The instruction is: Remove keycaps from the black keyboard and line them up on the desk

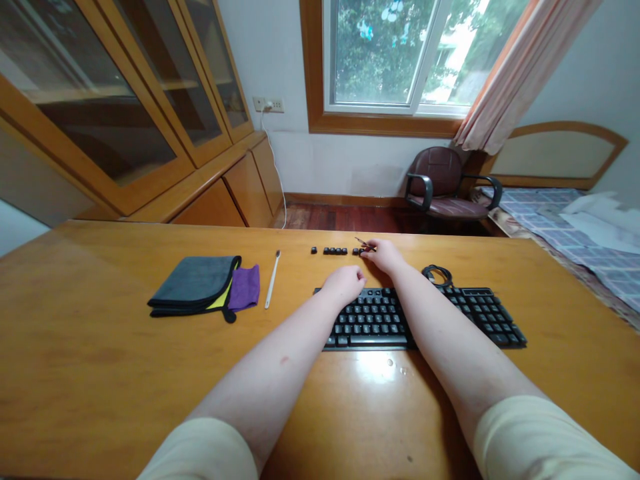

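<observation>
Small black keycaps (335, 251) are set out in a gappy row near the far edge of the desk (125, 373), just beyond the black keyboard (373, 328). A thin dark tool (361, 241) is pinched in the right hand (385, 257), whose fingertips are held right at the row's right end. Whether a keycap is gripped there too can't really be told, it's tiny and half covered. The left hand (344, 285) is curled closed over the keyboard's left part, nothing seen poking out.

Handling-wise, the caps should be near weightless, stiff plastic, probably a bit slick, so they'd be flicked away pretty easily. They're best taken by two opposite side walls, thumb and finger, no hard squeeze needed. The tool looks slim and might be bent if forced, so it's best held at its thicker end, if there is one. The keyboard is likely rigid and moderately light; it'd be best lifted by both short ends, frame only, with the bendy coiled cable (437, 275) behind it kept from being snagged.
</observation>
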### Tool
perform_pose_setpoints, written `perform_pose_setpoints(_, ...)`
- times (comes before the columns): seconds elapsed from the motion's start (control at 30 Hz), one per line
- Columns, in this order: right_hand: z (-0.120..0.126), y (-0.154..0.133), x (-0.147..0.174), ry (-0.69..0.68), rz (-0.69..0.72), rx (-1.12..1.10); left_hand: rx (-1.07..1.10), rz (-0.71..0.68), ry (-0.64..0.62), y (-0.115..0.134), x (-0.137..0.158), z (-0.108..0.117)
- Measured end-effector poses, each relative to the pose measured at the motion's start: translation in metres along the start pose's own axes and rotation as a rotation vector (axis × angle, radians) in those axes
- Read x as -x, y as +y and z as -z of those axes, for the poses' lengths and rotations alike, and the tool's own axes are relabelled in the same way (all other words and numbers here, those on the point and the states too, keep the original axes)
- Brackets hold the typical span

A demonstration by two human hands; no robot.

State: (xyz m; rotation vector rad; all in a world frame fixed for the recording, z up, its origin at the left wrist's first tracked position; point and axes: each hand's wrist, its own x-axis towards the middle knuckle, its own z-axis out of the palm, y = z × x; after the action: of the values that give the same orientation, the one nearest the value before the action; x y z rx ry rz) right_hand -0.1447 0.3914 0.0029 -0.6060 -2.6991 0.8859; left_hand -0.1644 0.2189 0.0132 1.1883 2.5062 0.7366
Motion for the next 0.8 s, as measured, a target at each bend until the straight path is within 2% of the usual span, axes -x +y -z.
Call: perform_pose_setpoints(0.8,-0.0064,0.005,-0.0049,-0.008,0.031,0.06,0.026,0.011,0.005,-0.001,-0.0015,-0.0025)
